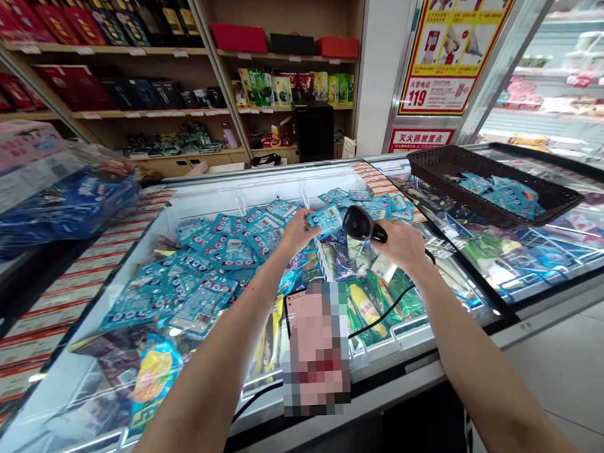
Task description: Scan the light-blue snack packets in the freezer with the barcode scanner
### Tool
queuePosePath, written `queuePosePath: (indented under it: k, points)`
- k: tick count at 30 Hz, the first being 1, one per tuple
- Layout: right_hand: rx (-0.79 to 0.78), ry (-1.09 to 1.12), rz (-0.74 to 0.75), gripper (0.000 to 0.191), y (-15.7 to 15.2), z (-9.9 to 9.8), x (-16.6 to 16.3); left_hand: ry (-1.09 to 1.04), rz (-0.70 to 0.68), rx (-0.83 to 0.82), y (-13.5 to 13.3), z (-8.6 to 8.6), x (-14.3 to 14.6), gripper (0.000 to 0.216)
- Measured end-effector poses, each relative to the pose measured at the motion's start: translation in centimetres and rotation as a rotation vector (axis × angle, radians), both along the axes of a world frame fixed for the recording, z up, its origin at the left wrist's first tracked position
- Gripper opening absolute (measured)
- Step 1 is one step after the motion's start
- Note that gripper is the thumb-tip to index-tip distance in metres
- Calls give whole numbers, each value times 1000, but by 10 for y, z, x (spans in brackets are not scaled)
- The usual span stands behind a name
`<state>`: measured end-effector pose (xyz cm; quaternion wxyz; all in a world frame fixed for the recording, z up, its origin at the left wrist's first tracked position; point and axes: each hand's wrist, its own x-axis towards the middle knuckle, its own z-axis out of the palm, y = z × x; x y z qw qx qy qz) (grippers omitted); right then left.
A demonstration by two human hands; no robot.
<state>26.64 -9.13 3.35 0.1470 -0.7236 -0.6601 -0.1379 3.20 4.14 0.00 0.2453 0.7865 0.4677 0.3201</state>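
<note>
Between the thumb and fingers of my left hand (298, 234) is a small blue packet (328, 221), held up over the freezer's glass top. Its pale printed side faces me. My right hand (401, 243) is wrapped round the handle of a black barcode scanner (358, 223), whose head is close beside the packet. A black cable (383, 315) trails from the scanner side down across the glass. Many similar blue packets (233, 253) lie heaped on the glass to the left and behind my hands. Below my hands lies a phone (312, 346), its screen mostly blurred out.
A dark brown basket (555, 192) with several blue packets stands on the right. At the left edge sits a plastic-wrapped bundle (55, 190). Shelves (184, 51) of boxes and bottles rise behind. Frozen goods show through the glass.
</note>
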Motion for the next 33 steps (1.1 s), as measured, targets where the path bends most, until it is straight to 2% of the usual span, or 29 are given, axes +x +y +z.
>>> queuePosePath:
  k: [3,9,33]
  points:
    - [-4,-12,60,31,-1,0,-1,-150,-39,60,-4,-4,-8,44]
    - [-22,-36,159,35,-4,2,-4,-132,-37,132,-12,-4,-7,45]
    - [-12,-55,141,35,-6,1,-4,-81,4,165,-22,0,-8,48]
